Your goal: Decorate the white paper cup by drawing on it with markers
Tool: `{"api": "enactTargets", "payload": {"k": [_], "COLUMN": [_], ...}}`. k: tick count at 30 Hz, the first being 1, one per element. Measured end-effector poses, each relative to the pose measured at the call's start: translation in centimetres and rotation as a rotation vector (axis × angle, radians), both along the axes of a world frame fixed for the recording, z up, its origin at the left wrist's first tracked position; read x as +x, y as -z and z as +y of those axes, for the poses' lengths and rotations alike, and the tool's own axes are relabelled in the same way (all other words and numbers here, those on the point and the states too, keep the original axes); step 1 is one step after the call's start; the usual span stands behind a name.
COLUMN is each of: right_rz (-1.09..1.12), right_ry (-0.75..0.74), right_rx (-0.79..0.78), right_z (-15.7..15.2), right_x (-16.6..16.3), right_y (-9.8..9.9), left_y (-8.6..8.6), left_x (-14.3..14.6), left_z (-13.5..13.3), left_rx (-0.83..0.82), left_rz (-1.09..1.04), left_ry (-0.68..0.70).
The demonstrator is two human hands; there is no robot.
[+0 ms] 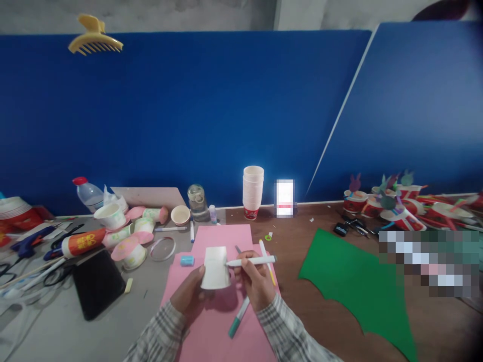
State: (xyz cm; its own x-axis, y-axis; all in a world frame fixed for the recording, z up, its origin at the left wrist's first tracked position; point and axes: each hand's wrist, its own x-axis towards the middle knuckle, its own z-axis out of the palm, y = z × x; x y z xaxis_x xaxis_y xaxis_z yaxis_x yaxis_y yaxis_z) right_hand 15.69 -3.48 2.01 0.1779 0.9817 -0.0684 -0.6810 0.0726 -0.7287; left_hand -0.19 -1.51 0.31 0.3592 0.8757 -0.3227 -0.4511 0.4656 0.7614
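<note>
Paper cup (pixel 215 269): one, white, gripped by the curled fingers of the left hand (pixel 188 295) above the pink paper (pixel 222 236). Its long axis stands roughly upright, with the wider end nearer the person. The right hand (pixel 255 283) pinches one white marker (pixel 252 261), which lies level with its tip pointing left and touching the cup's side. One blue cap (pixel 186 260) lies just left. One teal-capped pen (pixel 238 318) lies between the wrists. A stack of cups (pixel 252 191) stands well behind.
</note>
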Motion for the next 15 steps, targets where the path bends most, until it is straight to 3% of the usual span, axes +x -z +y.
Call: {"api": "enactTargets", "payload": {"k": [15], "right_rz": [0.048], "right_ry": [-0.039], "right_rx": [0.025], "right_z": [0.2], "right_x": [0.11], "right_y": [0.21], "left_y": [0.1], "left_x": [-0.02], "left_z": [-0.01], "left_rx": [-0.023], "left_rz": [-0.031], "left_ry": [-0.015]}}
